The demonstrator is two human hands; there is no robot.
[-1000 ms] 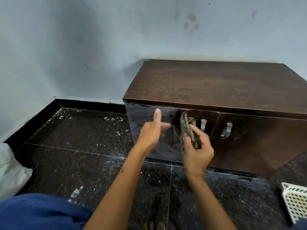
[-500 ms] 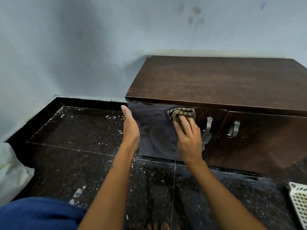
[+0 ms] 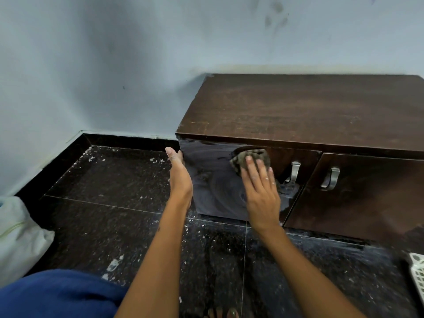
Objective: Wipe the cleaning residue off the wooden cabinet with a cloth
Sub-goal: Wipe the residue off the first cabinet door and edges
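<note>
The right hand presses the bunched cloth flat-fingered against the upper part of the wooden cabinet's left door, whose swirled residue lies below and leftward, toward the left hand, open and seemingly bracing the corner.

cabinet top: dark brown wood, matt, scuffed
left door: glossy, wet-looking, with swirl streaks
handles: brushed metal
cloth: coarse, crumpled fabric
floor: polished dark speckled stone, dusted with white flecks
basket, lower right: white plastic lattice
</note>
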